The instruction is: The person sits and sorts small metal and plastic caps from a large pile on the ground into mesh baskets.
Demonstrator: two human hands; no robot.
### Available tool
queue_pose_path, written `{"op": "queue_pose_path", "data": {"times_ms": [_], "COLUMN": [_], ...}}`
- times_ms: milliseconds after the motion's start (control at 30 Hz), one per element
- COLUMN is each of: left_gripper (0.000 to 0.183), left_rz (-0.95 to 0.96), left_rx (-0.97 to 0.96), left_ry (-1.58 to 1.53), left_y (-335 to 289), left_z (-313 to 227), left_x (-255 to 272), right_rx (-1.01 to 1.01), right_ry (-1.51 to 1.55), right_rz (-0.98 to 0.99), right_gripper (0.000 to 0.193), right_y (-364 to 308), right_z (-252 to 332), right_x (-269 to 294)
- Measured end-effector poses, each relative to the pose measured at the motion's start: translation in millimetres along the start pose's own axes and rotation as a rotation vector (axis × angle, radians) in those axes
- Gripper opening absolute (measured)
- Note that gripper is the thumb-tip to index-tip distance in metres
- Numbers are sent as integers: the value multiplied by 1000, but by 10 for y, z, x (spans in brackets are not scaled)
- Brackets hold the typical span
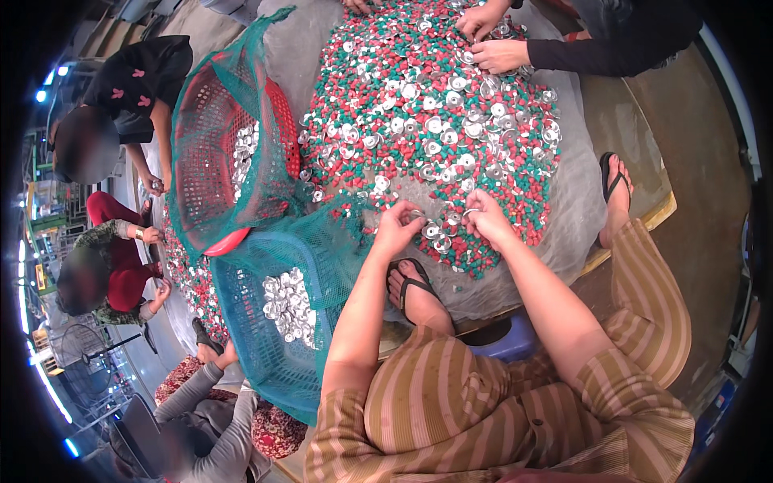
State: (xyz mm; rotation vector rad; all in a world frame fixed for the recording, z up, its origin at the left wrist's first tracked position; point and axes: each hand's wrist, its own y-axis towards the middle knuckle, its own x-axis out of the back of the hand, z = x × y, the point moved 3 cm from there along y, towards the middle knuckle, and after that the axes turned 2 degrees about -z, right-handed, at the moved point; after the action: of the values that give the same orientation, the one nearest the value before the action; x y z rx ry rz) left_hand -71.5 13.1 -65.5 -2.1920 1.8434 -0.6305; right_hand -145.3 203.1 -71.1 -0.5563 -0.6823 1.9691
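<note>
My left hand (398, 229) is closed in a pinch on a round silver metal piece (417, 213) at the near edge of a spread-out pile. Just to its right, my right hand (488, 220) has thumb and forefinger pinched on another silver piece, mostly covered by the fingers. Between and below the hands lie several loose silver cup-shaped discs (437, 239). The pile (386, 92) mixes small red and green cone-like pieces with these discs, some with a hole in the middle. It rests on a pale translucent sheet (576, 205).
Left of me stands a blue plastic basket (241, 322) holding silver discs (290, 306). Behind it is a red basket (278, 121) with more discs, draped in green netting (241, 72). Another person's hands (493, 44) work at the far right. Several people sit along the left.
</note>
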Motion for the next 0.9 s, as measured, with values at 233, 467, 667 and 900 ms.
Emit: {"op": "queue_pose_path", "data": {"times_ms": [233,467,667,900], "left_gripper": [23,19,20,21], "left_rz": [-50,-20,-94,30], "left_rx": [-130,-14,-71,-224], "left_ry": [617,559,497,673], "left_y": [-99,-108,-177,-227], "left_z": [92,-108,-47,-74], "left_x": [-98,-114,-55,-281], "right_rx": [289,283,189,29], "right_ry": [-872,-1043,-391,53], "right_rz": [-80,-177,-173,29], "right_gripper": [36,18,18,28], "right_y": [-90,-177,58,-43], "right_z": [-55,-49,-138,26], "right_x": [-202,-86,113,-35]}}
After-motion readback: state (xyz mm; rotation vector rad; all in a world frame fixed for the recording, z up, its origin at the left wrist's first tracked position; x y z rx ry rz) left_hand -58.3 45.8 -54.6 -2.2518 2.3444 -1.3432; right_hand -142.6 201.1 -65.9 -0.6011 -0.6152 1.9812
